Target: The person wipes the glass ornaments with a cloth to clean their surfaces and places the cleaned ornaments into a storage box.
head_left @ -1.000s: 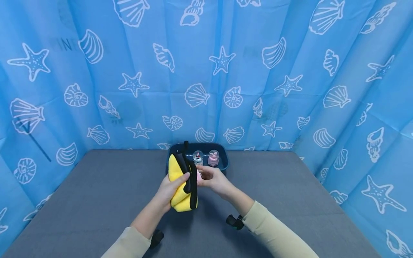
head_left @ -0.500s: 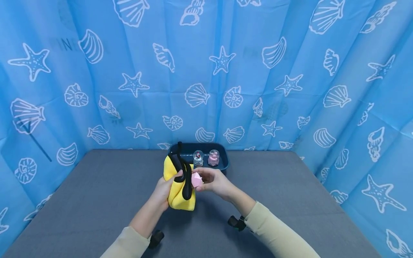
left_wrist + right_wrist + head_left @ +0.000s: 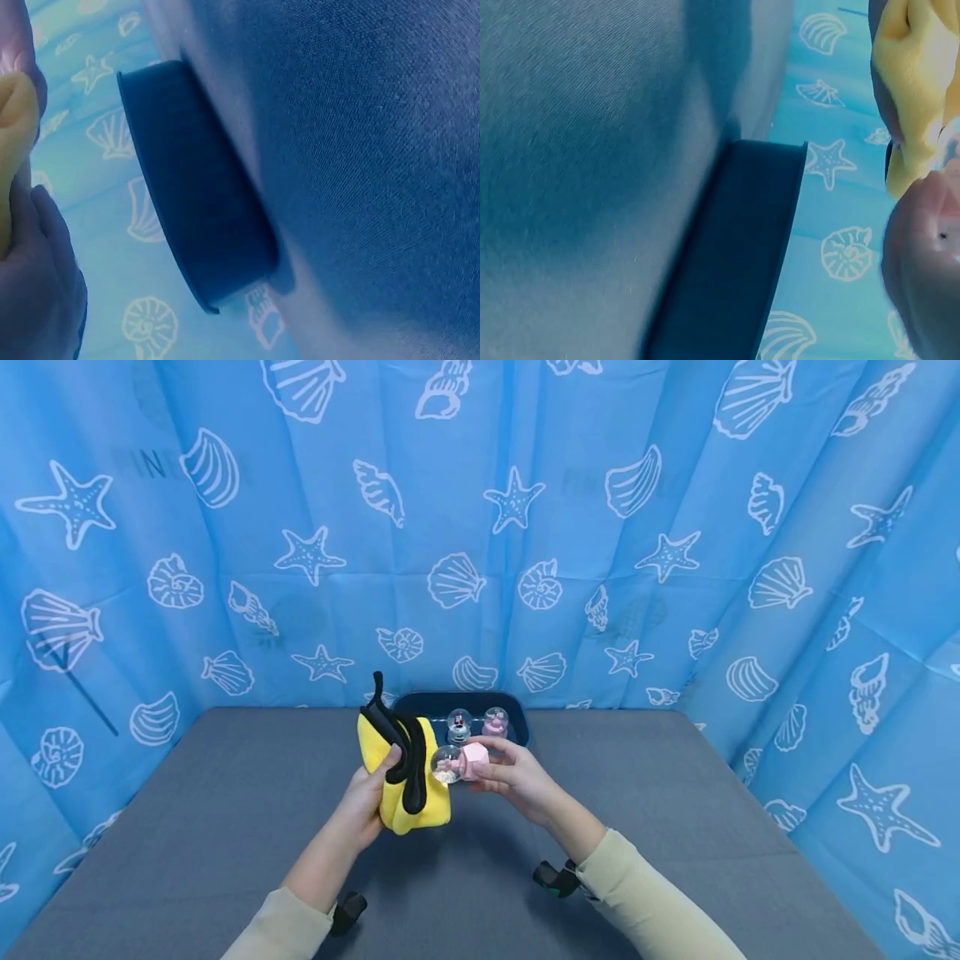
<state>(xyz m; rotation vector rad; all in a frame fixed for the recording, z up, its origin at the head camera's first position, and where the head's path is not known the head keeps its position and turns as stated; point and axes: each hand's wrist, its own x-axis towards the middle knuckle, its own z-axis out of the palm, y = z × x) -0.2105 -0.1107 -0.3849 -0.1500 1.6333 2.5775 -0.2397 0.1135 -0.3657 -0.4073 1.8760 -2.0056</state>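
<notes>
My left hand (image 3: 360,802) grips a folded yellow cloth with black edging (image 3: 370,745) above the table, thumb on top. To its right, my right hand (image 3: 525,783) holds a small snow globe (image 3: 474,760) by its pink faceted base. The globe lies sideways, its clear dome facing left and overlapping the cloth's right side in the head view; something pink and white shows inside. In the right wrist view, the yellow cloth (image 3: 919,75) hangs beside the right hand (image 3: 930,277). The left wrist view catches only part of the cloth (image 3: 19,127).
Behind the hands, a dark blue tray (image 3: 420,702) stands at the grey table's (image 3: 270,793) far edge. Inside it are a snow globe with a pale base (image 3: 459,727) and a pink one (image 3: 495,723). A blue shell-print curtain (image 3: 517,635) hangs behind the table.
The cloth has moved left with my left hand, away from the snow globe. My right hand has shifted slightly right and up, and the globe's dome, hidden before, now shows.
</notes>
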